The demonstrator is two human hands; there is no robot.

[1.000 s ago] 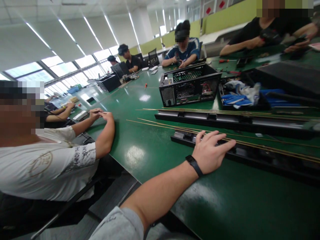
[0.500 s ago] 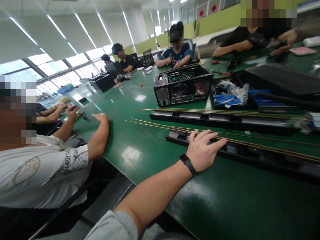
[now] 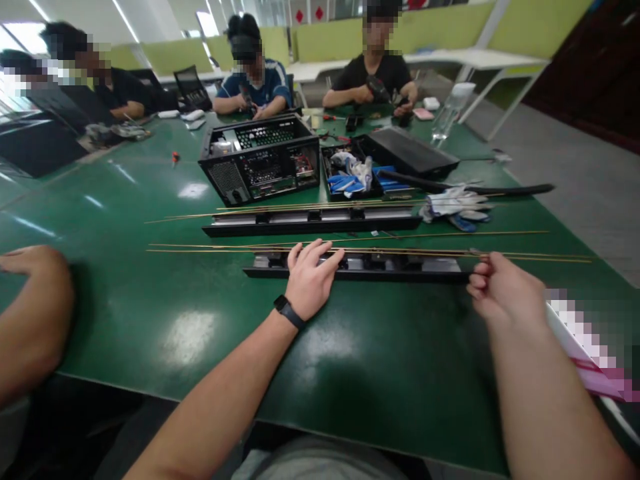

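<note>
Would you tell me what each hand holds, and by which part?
The left hand lies open on the near rail, toward its left end. The right hand curls at its right end; the grip itself is hidden.

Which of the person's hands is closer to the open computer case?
Left. The left hand lies on the near black rail, in front of the open computer case; the right hand is at that rail's far right end, farther off.

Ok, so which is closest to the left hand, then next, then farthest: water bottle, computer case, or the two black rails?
1. Near black rail, under the left hand.
2. Second black rail, just behind.
3. Computer case, mid-table behind.
4. Water bottle, far right.
</note>
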